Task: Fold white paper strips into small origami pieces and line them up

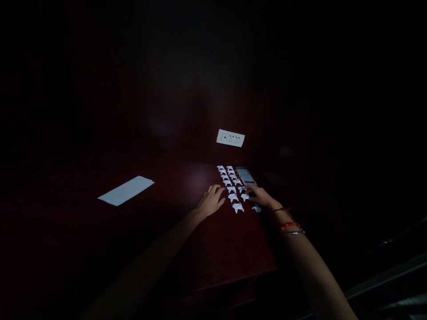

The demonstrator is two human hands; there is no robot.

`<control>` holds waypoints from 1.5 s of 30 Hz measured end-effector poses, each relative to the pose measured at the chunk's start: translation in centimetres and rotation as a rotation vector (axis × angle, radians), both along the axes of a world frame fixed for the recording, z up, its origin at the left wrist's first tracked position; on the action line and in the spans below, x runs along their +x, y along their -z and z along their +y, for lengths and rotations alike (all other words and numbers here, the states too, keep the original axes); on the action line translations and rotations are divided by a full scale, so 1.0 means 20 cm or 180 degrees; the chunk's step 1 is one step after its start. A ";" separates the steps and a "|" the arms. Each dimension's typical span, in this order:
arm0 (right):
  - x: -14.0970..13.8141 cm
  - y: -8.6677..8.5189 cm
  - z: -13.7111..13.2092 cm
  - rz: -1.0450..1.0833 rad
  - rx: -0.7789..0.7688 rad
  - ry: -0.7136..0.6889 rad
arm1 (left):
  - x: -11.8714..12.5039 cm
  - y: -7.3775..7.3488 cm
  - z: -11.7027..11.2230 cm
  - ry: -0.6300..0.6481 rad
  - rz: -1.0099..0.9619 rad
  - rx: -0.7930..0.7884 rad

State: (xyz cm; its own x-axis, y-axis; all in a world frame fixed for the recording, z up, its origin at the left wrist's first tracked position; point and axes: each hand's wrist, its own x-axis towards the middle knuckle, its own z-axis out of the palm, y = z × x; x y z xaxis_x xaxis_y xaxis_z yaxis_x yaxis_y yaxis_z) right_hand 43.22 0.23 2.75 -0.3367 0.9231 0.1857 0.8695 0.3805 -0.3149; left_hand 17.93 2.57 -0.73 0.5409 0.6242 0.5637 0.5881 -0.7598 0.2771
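Several small folded white paper figures lie in two slanting rows on the dark red table. Just left of the rows, my left hand rests over the tabletop with its fingers apart and nothing in them. My right hand reaches over the right row, its fingertips at a paper figure there; the fingers are spread, and I see nothing held. Another folded figure lies partly under that hand. Red bands and a silver bangle are on the right wrist.
A stack of white paper sheets lies at the left of the table. Beyond the right row is a flat phone-like object, partly pixelated. A white socket plate is on the back wall. The table's front edge runs below my hands; the surroundings are very dark.
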 end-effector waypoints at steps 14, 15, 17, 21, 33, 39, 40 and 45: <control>-0.02 0.01 0.02 -0.0370 0.0068 0.0299 | 0.00 0.02 0.00 -0.0077 0.0082 -0.0053; -0.02 0.01 0.02 -0.0377 0.0061 0.0309 | 0.00 0.02 0.00 -0.0080 0.0083 -0.0044; -0.02 0.00 0.01 -0.0375 0.0031 0.0316 | 0.00 0.02 0.00 -0.0083 0.0087 -0.0016; -0.03 -0.04 -0.03 -0.0255 0.0094 0.0250 | 0.00 0.01 -0.01 -0.0081 0.0101 0.0059; -0.02 0.00 -0.26 -0.0650 -0.0066 0.0442 | -0.01 0.00 -0.04 -0.0030 0.0093 0.0170; 0.05 -0.02 -0.34 -0.0728 -0.0073 0.0404 | -0.01 0.00 -0.04 -0.0056 0.0079 0.0188; 0.06 -0.03 -0.36 -0.0726 -0.0068 0.0406 | -0.01 0.00 -0.04 -0.0054 0.0076 0.0192; 0.00 -0.06 -0.37 -0.0558 0.0174 0.0298 | 0.00 0.01 -0.03 -0.0019 0.0069 0.0208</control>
